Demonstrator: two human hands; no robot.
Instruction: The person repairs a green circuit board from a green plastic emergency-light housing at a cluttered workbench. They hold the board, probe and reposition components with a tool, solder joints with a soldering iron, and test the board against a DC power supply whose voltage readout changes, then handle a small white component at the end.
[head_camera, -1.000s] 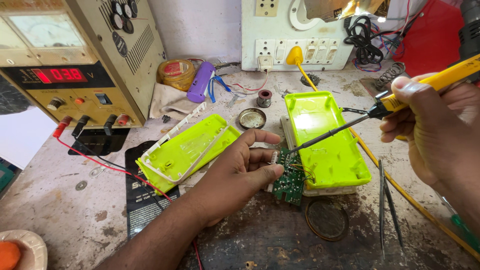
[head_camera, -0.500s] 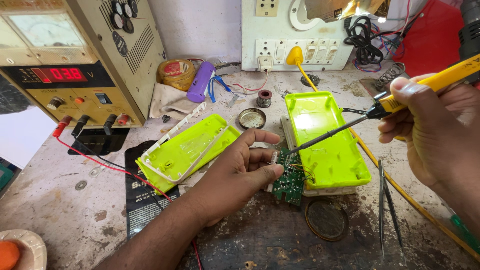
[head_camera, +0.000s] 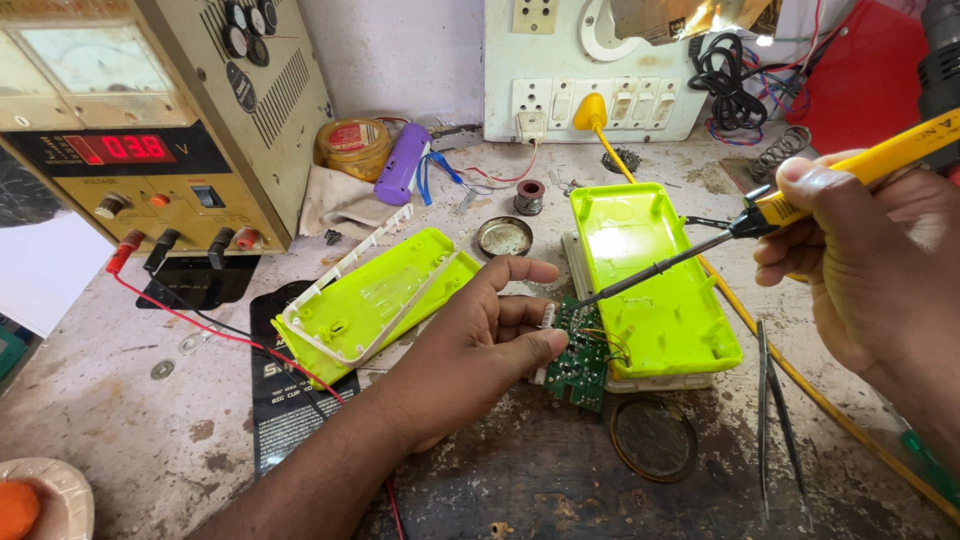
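Observation:
My left hand (head_camera: 470, 350) steadies a small green circuit board (head_camera: 579, 360) at its left edge, thumb and fingers touching it. The board leans against a lime-green plastic case half (head_camera: 650, 280) lying open on the bench. My right hand (head_camera: 860, 260) grips a yellow-handled soldering iron (head_camera: 760, 215); its dark tip rests at the board's top edge. A second lime-green case half with a white frame (head_camera: 375, 300) lies to the left of my left hand.
A beige bench power supply (head_camera: 150, 120) with a red display stands at back left, its red and black leads trailing across the bench. Tweezers (head_camera: 775, 410), a solder spool (head_camera: 529, 196), a small round tin (head_camera: 504, 237), a purple cylinder (head_camera: 402, 165) and a wall socket panel (head_camera: 590, 100) surround the work.

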